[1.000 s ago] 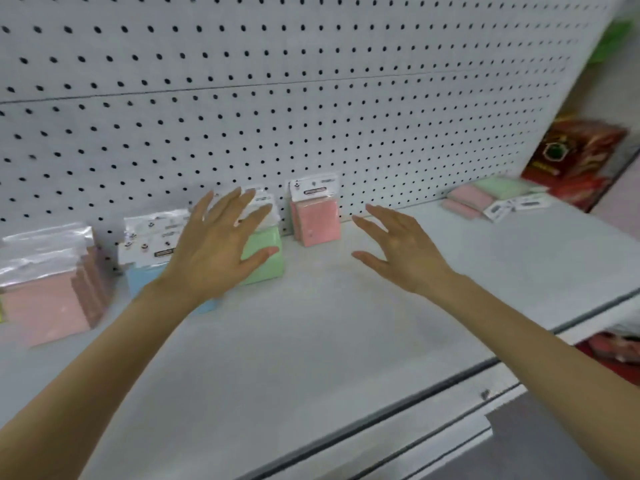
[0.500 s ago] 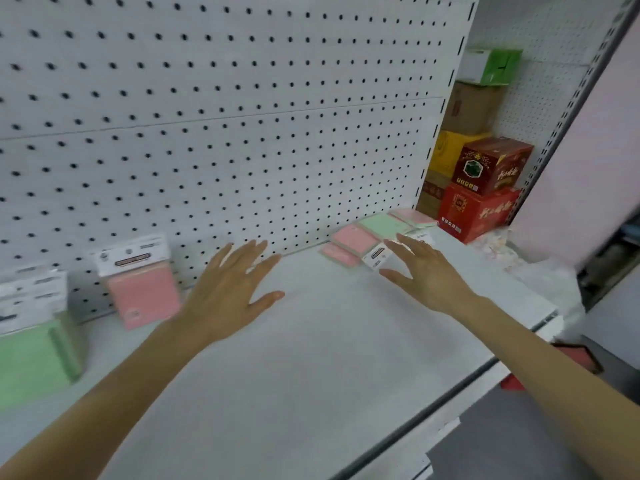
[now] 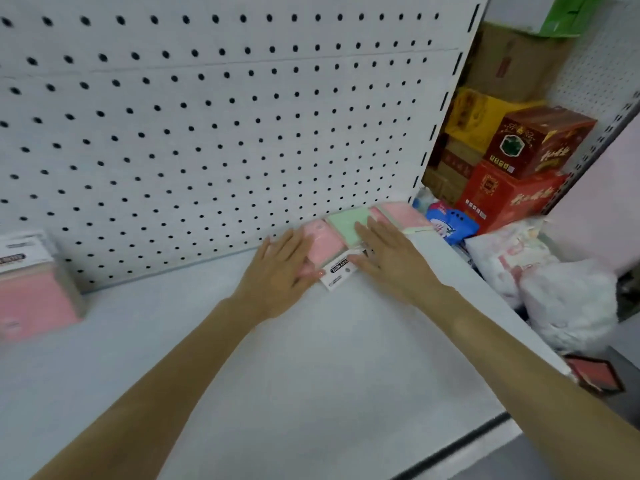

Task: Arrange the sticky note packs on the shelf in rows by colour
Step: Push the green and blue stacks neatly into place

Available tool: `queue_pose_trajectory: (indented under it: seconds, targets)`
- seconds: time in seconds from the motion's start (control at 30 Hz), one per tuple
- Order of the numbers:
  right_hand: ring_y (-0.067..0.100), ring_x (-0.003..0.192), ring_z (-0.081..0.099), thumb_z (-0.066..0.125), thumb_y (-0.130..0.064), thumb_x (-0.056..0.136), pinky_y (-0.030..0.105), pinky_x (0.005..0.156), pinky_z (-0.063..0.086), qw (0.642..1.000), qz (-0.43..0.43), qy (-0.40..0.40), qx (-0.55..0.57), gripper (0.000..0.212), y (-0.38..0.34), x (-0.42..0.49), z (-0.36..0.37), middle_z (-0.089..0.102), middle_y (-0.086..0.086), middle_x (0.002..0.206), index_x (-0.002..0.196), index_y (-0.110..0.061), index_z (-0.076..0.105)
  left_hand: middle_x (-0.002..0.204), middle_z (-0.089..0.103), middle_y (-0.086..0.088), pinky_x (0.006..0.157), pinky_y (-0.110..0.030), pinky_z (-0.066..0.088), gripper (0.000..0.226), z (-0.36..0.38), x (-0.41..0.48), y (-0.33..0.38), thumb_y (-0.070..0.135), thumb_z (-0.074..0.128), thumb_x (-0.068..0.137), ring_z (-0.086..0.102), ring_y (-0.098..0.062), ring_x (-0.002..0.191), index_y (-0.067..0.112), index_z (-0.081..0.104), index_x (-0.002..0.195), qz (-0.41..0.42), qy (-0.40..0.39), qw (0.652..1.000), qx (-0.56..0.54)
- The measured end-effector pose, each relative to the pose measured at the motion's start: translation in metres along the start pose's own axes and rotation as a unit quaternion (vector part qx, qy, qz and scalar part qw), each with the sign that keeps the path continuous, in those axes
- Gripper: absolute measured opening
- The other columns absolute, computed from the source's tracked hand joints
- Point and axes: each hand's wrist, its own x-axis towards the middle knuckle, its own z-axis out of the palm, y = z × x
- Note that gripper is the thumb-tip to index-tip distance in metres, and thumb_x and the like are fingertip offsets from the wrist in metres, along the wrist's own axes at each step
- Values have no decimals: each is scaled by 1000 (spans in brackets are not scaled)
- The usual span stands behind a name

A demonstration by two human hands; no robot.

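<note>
So the left hand [image 3: 280, 268] rests flat, fingers straight, on a pink plastic-wrapped sticky note pack [image 3: 325, 241] at the back right of the white metal shelf [image 3: 311, 368], right hand [image 3: 391, 263] likewise on the pale green pack [image 3: 346, 220] beside it.

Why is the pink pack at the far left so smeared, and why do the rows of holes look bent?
Head view: the pink pack sits at the frame's edge, where blur is strongest, probably camera motion; the pegboard rows curve because the lens is wide-angle; the left hand and right hand near the middle look sharper; lighting is soft, without glare.
</note>
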Motion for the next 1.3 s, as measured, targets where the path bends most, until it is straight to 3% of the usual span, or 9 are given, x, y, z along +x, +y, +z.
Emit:
queue_pose_trajectory:
  seconds: [0.23,0.37,0.5,0.6,0.67,0.73,0.83,1.13,1.3]
  targets:
    - [19,146,13,0,-77,82,35,120,9,998,-55,13,5,88,-18,-65,8,26,2,155,146,-25,32,154,33,-6,115,-48,23,76,-5,-80,21,65,11,94,31,-24,141,15,34,147,-6,-20,1000,11]
    - [7,145,7,9,-77,82,18,116,0,990,-86,-49,99,76,-30,-132,3,20,-8,156,144,-39,30,151,37,-5,110,-45,22,70,-15,-156,43,62,17,96,37,-24,135,18,37,146,6,-35,999,-5]
    - [4,132,31,48,-65,82,4,104,17,964,-10,-75,254,50,-41,-150,-20,38,-14,140,124,-40,56,137,48,0,100,-30,27,61,-39,-203,57,62,21,95,43,-17,119,25,49,136,-14,-17,997,-79]
    - [15,117,46,69,-63,61,26,100,38,959,60,-58,272,64,-48,-135,-23,53,-11,114,119,-38,55,124,48,8,93,-23,31,74,-49,-191,64,76,24,82,45,-10,109,28,47,134,-172,26,961,-217]
    - [21,115,44,71,-65,53,36,98,39,971,63,-69,221,80,-55,-127,-21,51,-8,108,125,-36,50,121,47,7,91,-22,36,71,-50,-173,66,68,47,76,47,-10,108,28,44,134,-257,0,912,-319]
    - [25,118,39,78,-59,55,35,98,34,982,71,-80,156,86,-59,-123,-17,48,-1,114,130,-32,45,121,43,4,93,-22,37,73,-48,-155,68,49,69,75,45,-11,111,25,40,137,-269,-45,902,-336]
    - [27,120,37,81,-57,55,36,99,33,979,112,-110,127,91,-62,-117,-19,46,4,123,132,-27,42,115,35,5,102,-34,40,86,-41,-140,66,45,82,64,42,-18,120,22,41,136,-272,-72,911,-301]
    - [24,93,54,86,-45,55,37,75,45,954,156,-52,252,70,-70,-136,-19,54,-6,89,101,-17,42,117,54,-3,95,-42,46,97,-33,-128,65,63,71,35,51,-24,111,26,45,121,-299,-96,914,-256]
    - [25,87,57,85,-44,59,35,71,47,950,176,3,258,56,-72,-143,-12,59,-2,88,92,-16,50,118,49,-4,100,-40,40,86,-29,-132,67,57,82,51,47,-25,114,29,45,124,-287,-76,924,-243]
